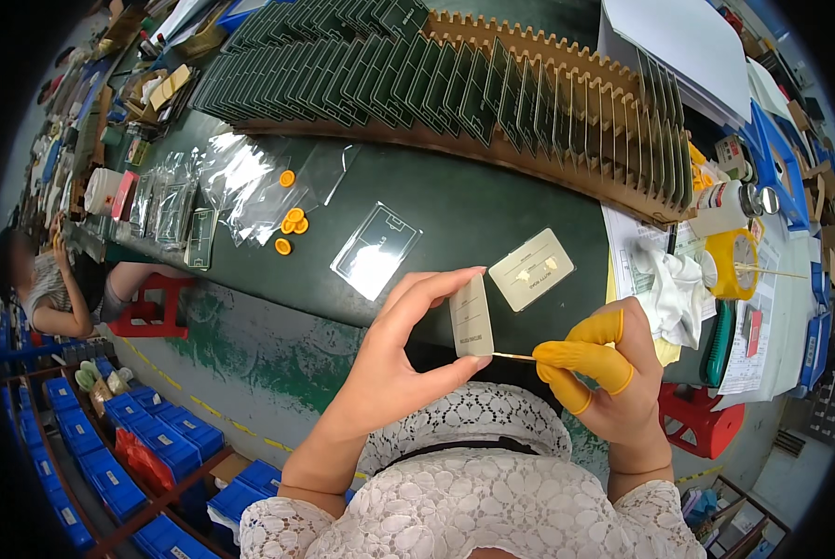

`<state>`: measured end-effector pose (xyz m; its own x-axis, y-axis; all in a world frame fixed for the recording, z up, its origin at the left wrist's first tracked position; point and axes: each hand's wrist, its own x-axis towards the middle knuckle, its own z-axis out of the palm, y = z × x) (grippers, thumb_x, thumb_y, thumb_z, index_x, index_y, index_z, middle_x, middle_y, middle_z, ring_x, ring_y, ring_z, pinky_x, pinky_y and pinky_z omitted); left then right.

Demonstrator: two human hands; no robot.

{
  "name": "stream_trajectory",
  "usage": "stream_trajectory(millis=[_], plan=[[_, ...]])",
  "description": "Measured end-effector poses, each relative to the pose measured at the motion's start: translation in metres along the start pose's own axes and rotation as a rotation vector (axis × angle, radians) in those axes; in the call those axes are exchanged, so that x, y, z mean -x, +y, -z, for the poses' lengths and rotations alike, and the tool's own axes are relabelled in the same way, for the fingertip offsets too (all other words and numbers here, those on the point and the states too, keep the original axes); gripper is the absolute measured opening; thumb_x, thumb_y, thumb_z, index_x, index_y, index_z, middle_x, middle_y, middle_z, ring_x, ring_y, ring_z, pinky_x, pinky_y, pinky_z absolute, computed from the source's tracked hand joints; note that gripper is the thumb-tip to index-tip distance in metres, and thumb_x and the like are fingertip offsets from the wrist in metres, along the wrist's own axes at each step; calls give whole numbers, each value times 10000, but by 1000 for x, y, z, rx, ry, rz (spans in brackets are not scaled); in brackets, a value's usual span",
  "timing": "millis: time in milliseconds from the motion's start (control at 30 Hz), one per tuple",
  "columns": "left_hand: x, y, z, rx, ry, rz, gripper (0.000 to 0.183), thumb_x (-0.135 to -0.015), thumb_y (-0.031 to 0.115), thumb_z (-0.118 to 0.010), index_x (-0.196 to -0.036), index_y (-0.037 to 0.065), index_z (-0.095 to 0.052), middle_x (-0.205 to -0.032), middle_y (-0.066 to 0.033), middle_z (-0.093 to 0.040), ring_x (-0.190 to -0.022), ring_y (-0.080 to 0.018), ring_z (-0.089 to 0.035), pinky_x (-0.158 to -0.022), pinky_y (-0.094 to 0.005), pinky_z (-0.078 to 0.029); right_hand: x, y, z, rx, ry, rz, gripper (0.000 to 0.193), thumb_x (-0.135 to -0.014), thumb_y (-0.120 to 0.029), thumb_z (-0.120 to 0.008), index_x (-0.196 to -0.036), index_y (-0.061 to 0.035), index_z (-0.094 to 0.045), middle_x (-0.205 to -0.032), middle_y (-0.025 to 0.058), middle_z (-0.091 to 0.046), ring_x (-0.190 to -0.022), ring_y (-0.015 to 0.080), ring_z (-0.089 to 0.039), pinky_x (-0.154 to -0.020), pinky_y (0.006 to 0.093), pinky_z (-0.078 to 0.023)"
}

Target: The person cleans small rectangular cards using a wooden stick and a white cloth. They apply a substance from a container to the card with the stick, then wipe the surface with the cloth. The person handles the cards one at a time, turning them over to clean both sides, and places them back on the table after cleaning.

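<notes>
My left hand point(401, 347) grips a small pale rectangular plate point(472, 321) by its edges, thumb below and fingers above, holding it upright over the table's front edge. Yellow finger cots cover several fingers of my right hand point(596, 365), which pinches a thin stick point(513, 356). The stick's tip meets the plate's lower edge; its exact kind is too small to tell. Flat on the table beyond my hands lies a second pale plate point(531, 270) with gold-coloured marks. A dark green plate point(376, 250) with a shiny surface rests further left.
A long brown slotted rack point(567, 177) of upright green plates spans the back. Loose yellow finger cots point(294, 222) and clear plastic bags point(240, 182) lie left. A white cloth point(671, 293), yellow tape roll point(732, 264) and bottle point(730, 207) stand right. A person point(59, 284) sits far left.
</notes>
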<state>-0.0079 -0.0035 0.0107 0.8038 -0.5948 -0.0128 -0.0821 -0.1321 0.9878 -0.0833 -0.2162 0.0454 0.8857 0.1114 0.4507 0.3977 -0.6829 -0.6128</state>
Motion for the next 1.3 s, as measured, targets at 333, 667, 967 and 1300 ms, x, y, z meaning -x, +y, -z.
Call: stream_trajectory(millis=[333, 667, 967, 1300], plan=[[0, 2, 0, -2, -5, 25, 665, -688, 20, -758, -1305, 7, -512, -1260, -117, -531, -1194, -215, -501, -1057, -352, -351, 1, 1, -1, 2, 4, -1, 303, -622, -25, -811, -891, -71, -677, -778, 40, -541, -662, 223, -487, -591, 325, -375], [0, 1, -1, 14, 3, 8, 664, -686, 17, -759, -1304, 4, -517, -1220, -113, -534, -1179, -212, -501, -1049, -353, -356, 1, 1, -1, -2, 14, -10, 294, -632, -25, -809, -893, -70, -680, -783, 40, -544, -664, 219, -490, -589, 323, -374], [0, 1, -1, -2, -5, 14, 676, -680, 13, -762, -1308, 4, -513, -1226, -112, -531, -1183, -217, -504, -1046, -352, -361, 0, 1, -1, -9, 1, -8, 296, -631, -27, -810, -893, -72, -680, -791, 39, -546, -672, 218, -493, -593, 326, -372], [0, 2, -1, 1, -8, 17, 672, -682, 5, -757, -1308, 3, -512, -1231, -112, -530, -1185, -216, -506, -1046, -350, -360, 0, 1, 1, -21, -5, -10, 309, -630, -16, -808, -903, -70, -674, -794, 40, -547, -674, 221, -493, -598, 330, -370]])
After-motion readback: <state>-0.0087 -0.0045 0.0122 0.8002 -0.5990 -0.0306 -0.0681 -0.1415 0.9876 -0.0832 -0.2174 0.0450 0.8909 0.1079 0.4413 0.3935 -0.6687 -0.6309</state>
